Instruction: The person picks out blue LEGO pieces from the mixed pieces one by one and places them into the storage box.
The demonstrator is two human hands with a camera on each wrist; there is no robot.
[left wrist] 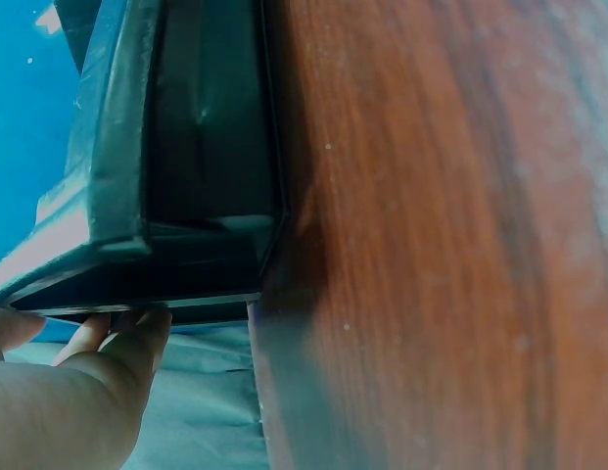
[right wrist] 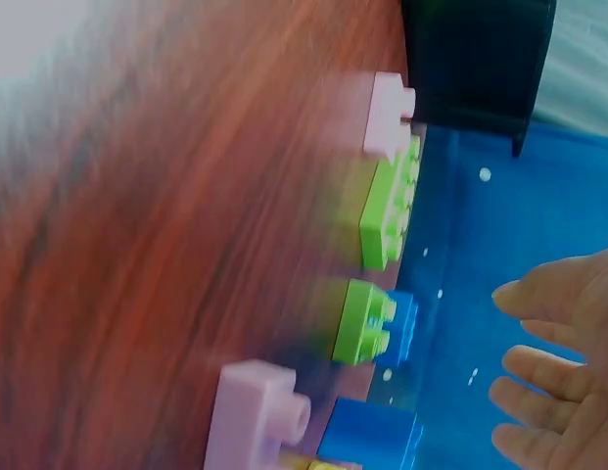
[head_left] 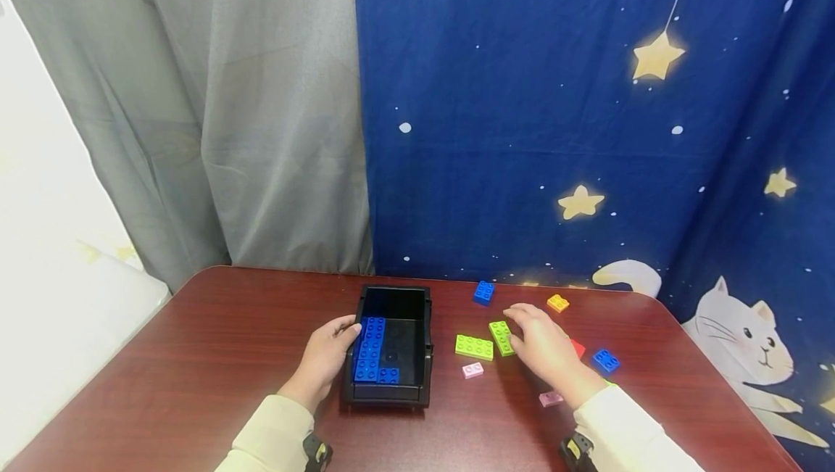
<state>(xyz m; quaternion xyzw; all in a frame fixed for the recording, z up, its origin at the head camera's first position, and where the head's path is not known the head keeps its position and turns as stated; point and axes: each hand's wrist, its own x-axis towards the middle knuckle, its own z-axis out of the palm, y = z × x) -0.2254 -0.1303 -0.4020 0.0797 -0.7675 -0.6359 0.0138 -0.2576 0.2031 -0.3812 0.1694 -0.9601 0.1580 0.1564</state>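
A black plastic bin point(head_left: 404, 341) stands on the table, with blue toy bricks point(head_left: 370, 349) along its left side and near corner. My left hand point(head_left: 320, 359) grips the bin's left wall, thumb at the rim; the left wrist view shows fingers point(left wrist: 137, 343) against the outside. To the right, my right hand point(head_left: 546, 347) hovers over loose bricks, fingers apart and holding nothing in the right wrist view. Nearest it lies a lime green brick point(head_left: 501, 338); another lime green brick point(head_left: 474, 347) and a light pink brick point(head_left: 472, 370) lie closer to the bin. A red brick point(head_left: 578, 348) is partly hidden behind the hand.
Farther back on the brown table point(head_left: 261, 356) are a blue brick point(head_left: 484, 292) and a yellow-orange brick point(head_left: 557, 303). Another blue brick point(head_left: 605, 361) and a pink brick point(head_left: 551, 399) lie around the right forearm. Grey point(head_left: 280, 109) and blue starry curtains point(head_left: 496, 95) hang behind.
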